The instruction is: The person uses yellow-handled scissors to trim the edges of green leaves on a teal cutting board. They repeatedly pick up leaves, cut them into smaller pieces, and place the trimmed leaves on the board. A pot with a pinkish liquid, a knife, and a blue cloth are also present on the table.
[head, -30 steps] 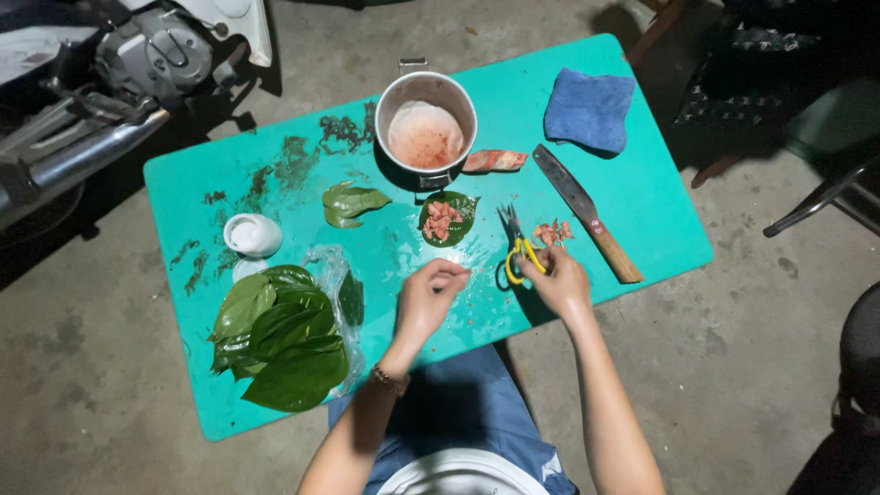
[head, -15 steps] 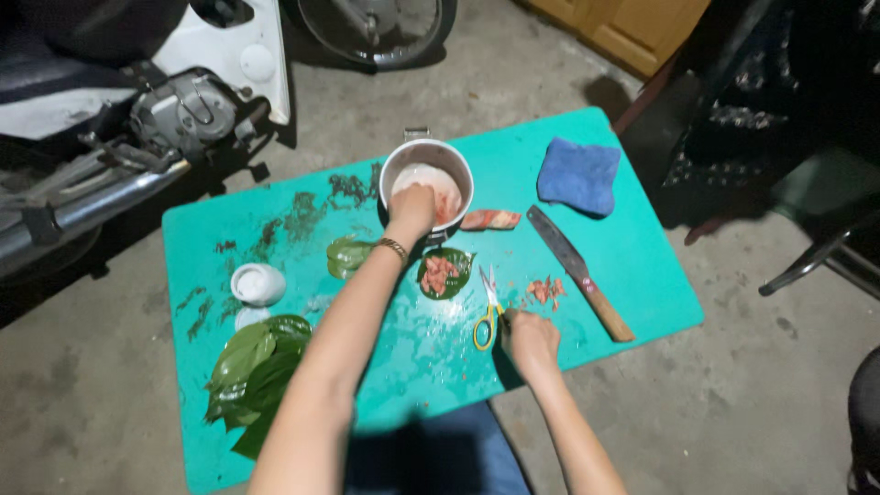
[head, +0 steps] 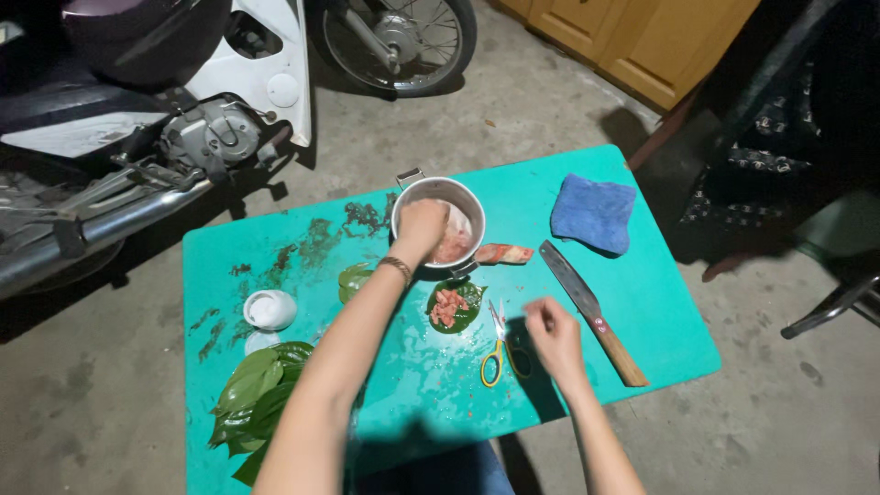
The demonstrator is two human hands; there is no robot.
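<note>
Head view: the left hand (head: 420,226) is stretched far forward, arm running up from the bottom of the frame, fingers curled down inside the metal pot (head: 440,229) at centre, onto the pink meat (head: 453,240); whether it grips any, I cannot tell. The right hand (head: 553,335) hovers low, right of centre, fingers loosely bunched, holding nothing that shows. Just left of it lie the yellow-handled scissors (head: 495,348), apart from the fingers. Between pot and scissors, a leaf (head: 455,307) with meat on it. To the right, a knife (head: 591,312) with a wooden handle lies slanted, its handle near the table (head: 660,312) edge. A blue cloth (head: 594,213) sits at upper right. A pile of leaves (head: 252,403) crowds the lower left corner, a white lid (head: 271,309) above it. A motorbike (head: 137,137) stands close behind the table's far edge.
</note>
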